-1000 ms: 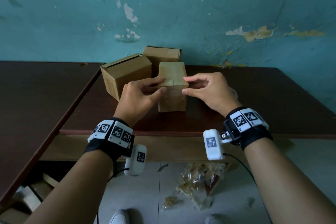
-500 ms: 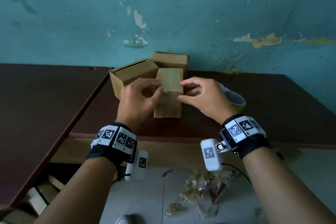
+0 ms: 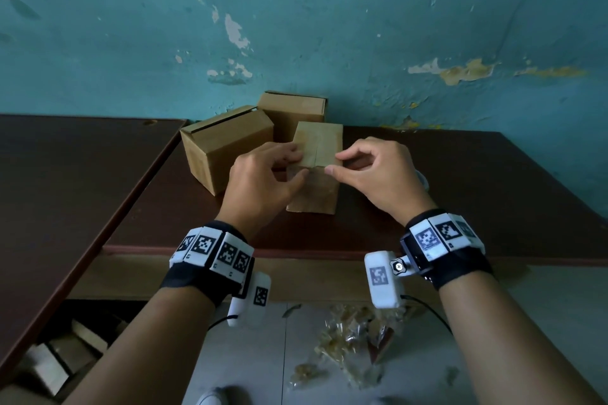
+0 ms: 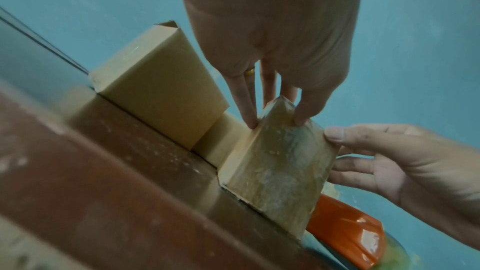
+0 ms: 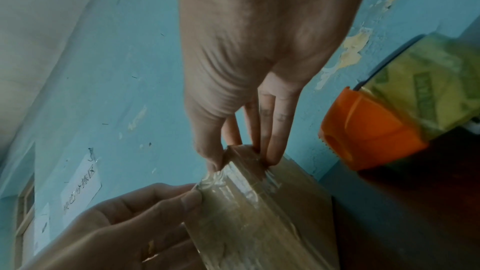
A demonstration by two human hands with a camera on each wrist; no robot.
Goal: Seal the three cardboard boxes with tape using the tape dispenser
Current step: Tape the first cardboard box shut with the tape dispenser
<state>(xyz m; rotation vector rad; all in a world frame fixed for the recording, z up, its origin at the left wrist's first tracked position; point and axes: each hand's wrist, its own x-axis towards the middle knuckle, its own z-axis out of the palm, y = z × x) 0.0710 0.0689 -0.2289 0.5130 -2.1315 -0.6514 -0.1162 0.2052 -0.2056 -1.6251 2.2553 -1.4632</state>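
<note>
Three cardboard boxes stand on the dark brown table. The front box is tall, and glossy clear tape covers its top and front face. My left hand pinches its top left corner, thumb on the front face. My right hand pinches the top right corner the same way. A second box with a slightly raised flap stands to the left, and a third box stands behind. The orange tape dispenser lies just right of the front box.
The blue wall rises right behind the boxes. A second dark table adjoins on the left. Crumpled plastic wrap lies on the floor below the table's front edge, and cardboard scraps lie under the left table.
Both hands have stayed on the front box's top front edge. The thumbs have come slightly closer together. The dispenser seen beside the right hand half a second ago is now mostly hidden.
</note>
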